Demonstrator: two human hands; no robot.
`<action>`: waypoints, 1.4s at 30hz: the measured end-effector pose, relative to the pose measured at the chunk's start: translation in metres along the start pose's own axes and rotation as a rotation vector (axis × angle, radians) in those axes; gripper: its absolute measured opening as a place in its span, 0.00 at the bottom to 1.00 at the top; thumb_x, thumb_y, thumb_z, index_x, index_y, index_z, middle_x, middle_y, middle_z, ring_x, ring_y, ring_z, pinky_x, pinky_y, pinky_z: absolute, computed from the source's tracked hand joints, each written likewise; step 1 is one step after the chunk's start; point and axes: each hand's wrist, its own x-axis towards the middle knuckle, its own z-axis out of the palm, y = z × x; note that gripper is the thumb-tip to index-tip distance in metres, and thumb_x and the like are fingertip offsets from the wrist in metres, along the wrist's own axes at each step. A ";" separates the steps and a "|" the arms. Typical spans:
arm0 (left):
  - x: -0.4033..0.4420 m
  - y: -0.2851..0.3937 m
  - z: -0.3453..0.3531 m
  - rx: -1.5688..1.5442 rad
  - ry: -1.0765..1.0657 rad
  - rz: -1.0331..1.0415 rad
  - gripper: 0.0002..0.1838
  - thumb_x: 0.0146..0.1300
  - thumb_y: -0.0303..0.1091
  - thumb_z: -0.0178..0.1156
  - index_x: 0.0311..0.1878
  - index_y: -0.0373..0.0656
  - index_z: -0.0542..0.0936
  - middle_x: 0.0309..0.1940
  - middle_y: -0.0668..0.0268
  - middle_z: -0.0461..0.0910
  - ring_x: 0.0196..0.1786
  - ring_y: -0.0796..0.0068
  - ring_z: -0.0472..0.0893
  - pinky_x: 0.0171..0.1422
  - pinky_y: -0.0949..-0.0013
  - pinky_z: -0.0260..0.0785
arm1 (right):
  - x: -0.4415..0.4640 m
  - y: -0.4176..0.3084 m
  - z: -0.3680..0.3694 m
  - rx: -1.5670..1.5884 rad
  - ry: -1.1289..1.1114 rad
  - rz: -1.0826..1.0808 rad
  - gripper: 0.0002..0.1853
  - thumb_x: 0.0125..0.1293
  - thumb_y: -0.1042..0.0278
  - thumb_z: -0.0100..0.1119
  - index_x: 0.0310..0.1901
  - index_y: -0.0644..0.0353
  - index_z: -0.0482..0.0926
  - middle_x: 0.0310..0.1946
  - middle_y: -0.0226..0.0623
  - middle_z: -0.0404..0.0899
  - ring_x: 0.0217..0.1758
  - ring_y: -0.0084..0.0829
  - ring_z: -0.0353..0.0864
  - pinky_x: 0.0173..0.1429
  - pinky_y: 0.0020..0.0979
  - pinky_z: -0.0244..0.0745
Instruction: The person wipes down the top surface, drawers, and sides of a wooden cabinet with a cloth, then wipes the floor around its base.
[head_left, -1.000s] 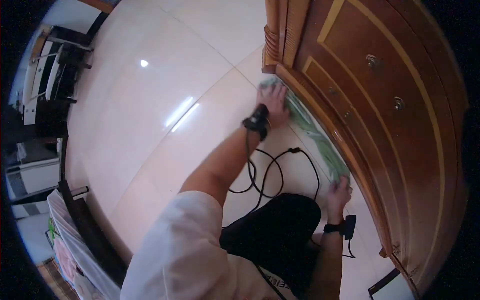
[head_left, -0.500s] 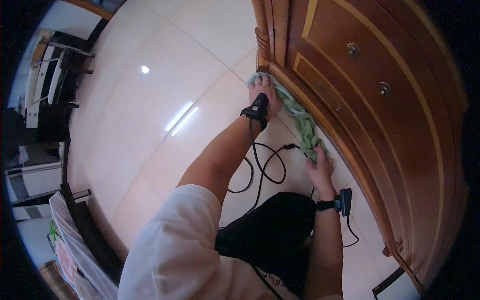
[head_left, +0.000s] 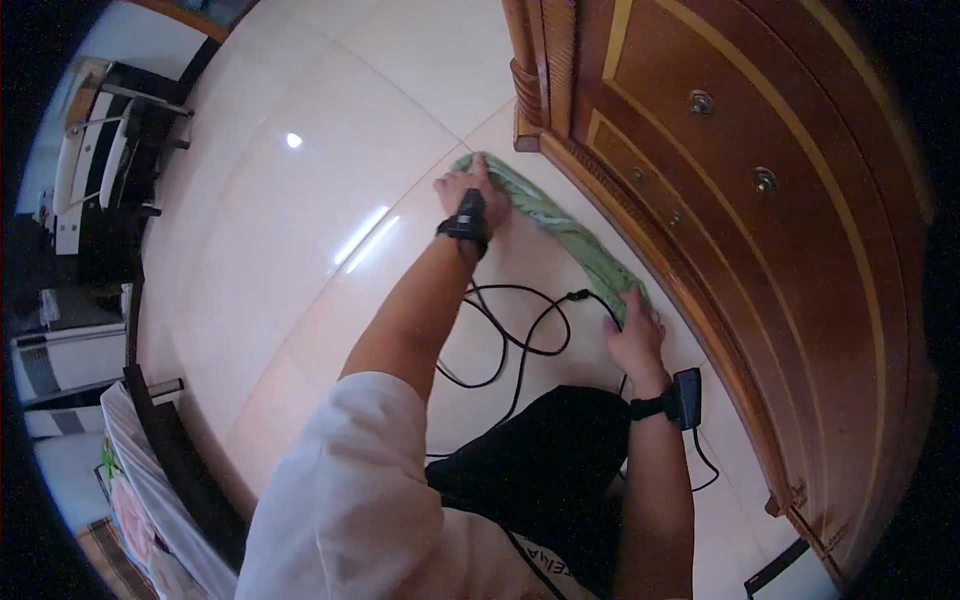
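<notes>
A green cloth (head_left: pixel 572 232) is stretched along the floor beside the base of the wooden cabinet, running between my two hands. My left hand (head_left: pixel 477 196) grips its far end, with the fingers bent onto the cloth and the floor. At the near end, my right hand (head_left: pixel 637 335) has its fingers closed on the cloth. A gap of floor separates the cloth from the cabinet's bottom edge. Both wrists wear black straps with small devices.
The brown cabinet (head_left: pixel 720 230) with metal knobs stands on the right. Looped black cable (head_left: pixel 520 345) lies on the tiled floor (head_left: pixel 270 220) between my arms. A white and black chair (head_left: pixel 100 160) is at the upper left, and a dark-edged frame with pale sheeting (head_left: pixel 150 470) at the lower left.
My left hand has moved left, away from the cabinet's corner, taking the cloth's far end along. The bunched cloth now lies straighter. My right hand first moved up and left, then stayed nearly in place.
</notes>
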 end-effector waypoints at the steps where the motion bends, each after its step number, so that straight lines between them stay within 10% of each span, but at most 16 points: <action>1: 0.001 -0.014 -0.001 -0.006 -0.023 0.004 0.36 0.62 0.48 0.61 0.74 0.48 0.70 0.60 0.51 0.81 0.65 0.52 0.77 0.73 0.50 0.59 | 0.001 0.000 0.002 0.026 -0.002 -0.032 0.44 0.64 0.59 0.69 0.78 0.60 0.59 0.73 0.43 0.73 0.72 0.60 0.71 0.77 0.63 0.57; 6: -0.006 -0.001 0.002 -0.038 0.091 0.101 0.36 0.60 0.45 0.61 0.72 0.41 0.73 0.64 0.54 0.73 0.71 0.53 0.69 0.71 0.50 0.62 | -0.004 -0.014 0.003 0.042 0.059 -0.071 0.34 0.65 0.59 0.66 0.72 0.54 0.68 0.75 0.46 0.70 0.68 0.57 0.72 0.73 0.54 0.64; 12: -0.015 0.065 0.018 -0.264 0.097 0.248 0.39 0.56 0.40 0.61 0.74 0.44 0.71 0.59 0.51 0.72 0.66 0.48 0.71 0.70 0.47 0.61 | 0.003 0.003 0.007 0.115 -0.002 -0.090 0.51 0.63 0.60 0.70 0.82 0.59 0.50 0.69 0.35 0.78 0.73 0.59 0.70 0.80 0.61 0.52; 25: -0.120 0.125 0.059 -0.217 0.026 0.705 0.30 0.58 0.37 0.61 0.66 0.50 0.80 0.56 0.56 0.75 0.64 0.53 0.72 0.64 0.49 0.64 | -0.001 0.017 0.002 0.136 -0.016 0.016 0.29 0.67 0.62 0.66 0.69 0.54 0.72 0.67 0.43 0.78 0.67 0.57 0.73 0.74 0.50 0.65; 42: 0.000 0.037 0.023 -0.143 0.203 0.388 0.34 0.64 0.47 0.60 0.75 0.51 0.72 0.62 0.48 0.73 0.64 0.43 0.72 0.67 0.40 0.67 | -0.028 0.042 0.004 0.107 0.171 -0.021 0.21 0.77 0.54 0.55 0.65 0.55 0.78 0.74 0.47 0.72 0.74 0.55 0.72 0.75 0.52 0.65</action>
